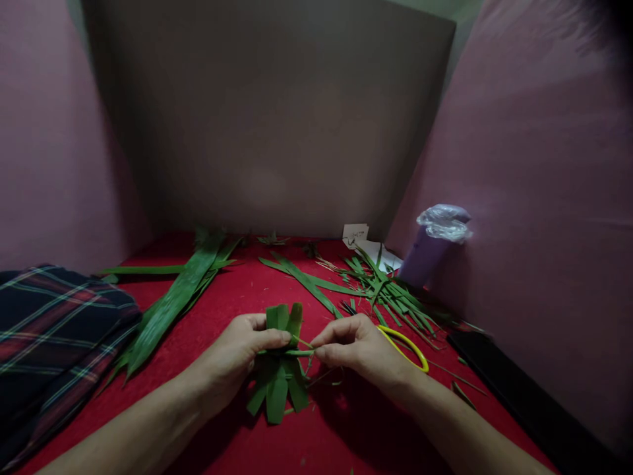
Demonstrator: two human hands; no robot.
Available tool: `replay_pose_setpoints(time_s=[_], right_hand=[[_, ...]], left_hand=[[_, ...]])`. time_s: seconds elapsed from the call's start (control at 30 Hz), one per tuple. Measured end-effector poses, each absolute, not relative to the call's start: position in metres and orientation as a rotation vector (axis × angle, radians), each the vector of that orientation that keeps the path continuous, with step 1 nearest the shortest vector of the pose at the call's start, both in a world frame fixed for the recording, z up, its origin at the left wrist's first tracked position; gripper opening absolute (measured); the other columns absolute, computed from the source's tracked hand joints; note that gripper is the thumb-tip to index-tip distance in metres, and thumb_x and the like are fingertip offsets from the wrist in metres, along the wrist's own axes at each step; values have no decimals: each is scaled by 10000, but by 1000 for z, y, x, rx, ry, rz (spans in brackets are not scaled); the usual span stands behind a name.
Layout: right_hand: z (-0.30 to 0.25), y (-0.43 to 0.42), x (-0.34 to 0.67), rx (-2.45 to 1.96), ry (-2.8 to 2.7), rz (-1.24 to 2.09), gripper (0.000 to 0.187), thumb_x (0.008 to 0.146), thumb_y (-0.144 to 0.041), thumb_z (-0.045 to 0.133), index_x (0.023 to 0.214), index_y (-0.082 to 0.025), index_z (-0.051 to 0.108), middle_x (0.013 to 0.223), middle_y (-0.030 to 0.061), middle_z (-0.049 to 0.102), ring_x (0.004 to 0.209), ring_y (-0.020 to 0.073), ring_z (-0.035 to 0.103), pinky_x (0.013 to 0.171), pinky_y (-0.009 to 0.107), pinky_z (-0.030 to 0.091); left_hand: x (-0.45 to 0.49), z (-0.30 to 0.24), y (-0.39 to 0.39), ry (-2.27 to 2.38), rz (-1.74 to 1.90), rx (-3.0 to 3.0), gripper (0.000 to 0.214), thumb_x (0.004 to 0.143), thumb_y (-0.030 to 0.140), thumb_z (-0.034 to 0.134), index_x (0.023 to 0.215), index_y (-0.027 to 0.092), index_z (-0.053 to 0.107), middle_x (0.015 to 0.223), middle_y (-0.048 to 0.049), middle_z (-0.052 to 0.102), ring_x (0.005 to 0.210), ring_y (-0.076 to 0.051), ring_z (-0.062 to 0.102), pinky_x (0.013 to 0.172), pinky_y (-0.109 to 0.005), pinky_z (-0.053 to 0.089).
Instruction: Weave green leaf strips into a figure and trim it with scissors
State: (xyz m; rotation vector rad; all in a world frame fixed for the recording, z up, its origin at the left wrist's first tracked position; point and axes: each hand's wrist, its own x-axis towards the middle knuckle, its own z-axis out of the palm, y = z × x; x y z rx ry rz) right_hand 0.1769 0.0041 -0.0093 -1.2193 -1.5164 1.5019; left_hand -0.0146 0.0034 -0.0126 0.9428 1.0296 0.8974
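Observation:
Just above the red cloth, my left hand [242, 349] pinches a bundle of cut green leaf strips [277, 389] at its middle, thumb on top. The strips fan out above and below the thumb. My right hand [353, 346] is closed to the right of the bundle, its thumb and fingertips pinching a thin green strip [302, 341] that runs to my left thumb. A green stem [297, 353] lies across the bundle and reaches toward my right fingertips. Scissors with a yellow handle [420, 359] lie beside my right wrist, partly hidden by it.
Long broad leaves [178, 297] lie at the left near a plaid cloth [59, 349]. A heap of narrow leaf strips [390, 293] is at the right. Behind it stand a purple container [428, 254] with clear plastic on top and white paper [355, 233]. A black bar [514, 386] lies along the right wall.

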Motion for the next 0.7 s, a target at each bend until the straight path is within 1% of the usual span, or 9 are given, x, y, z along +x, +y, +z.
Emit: replay_pose_setpoints(time_s=[0.13,0.23,0.33,0.4,0.53,0.7], right_hand=[[-11,6,176,-1216,-1528,1518,76,606,-189,669,646,-130,696,495,-19,568,441,71,452,463,213,324],[-11,7,177,-1224,-1526,1512,84,602,-186,660,648,-123,692,480,-23,555,430,71,448,461,217,331],[-13,8,178,-1221,-1518,1513,101,602,-198,655,659,-123,692,483,-16,565,435,84,473,469,229,353],[-13,8,178,-1221,-1517,1513,107,599,-201,656,662,-124,693,491,-7,578,444,94,494,477,236,366],[-13,8,178,-1231,-1523,1499,93,596,-187,648,654,-129,690,498,2,591,459,110,524,489,247,384],[-11,7,178,-1244,-1523,1523,73,589,-184,646,636,-141,681,502,1,595,476,119,541,493,251,393]], left_hand=[[-13,-10,2,1034,891,936,99,661,184,663,728,135,609,606,-29,636,510,-161,596,564,-351,527],[-12,-6,0,1042,880,949,80,664,178,647,709,124,609,609,-41,635,519,-162,596,559,-338,520],[-12,-4,-1,1015,870,988,87,680,174,613,740,111,624,649,-70,649,580,-184,619,575,-323,509],[-13,-5,0,991,863,1005,101,687,164,587,759,110,632,648,-69,647,595,-190,624,576,-316,503],[-14,-6,0,1003,866,1013,63,674,150,581,709,122,625,593,-37,614,564,-178,612,559,-303,495],[-13,-6,0,1057,872,1011,90,676,187,607,731,119,631,624,-52,635,543,-171,602,547,-308,495]])
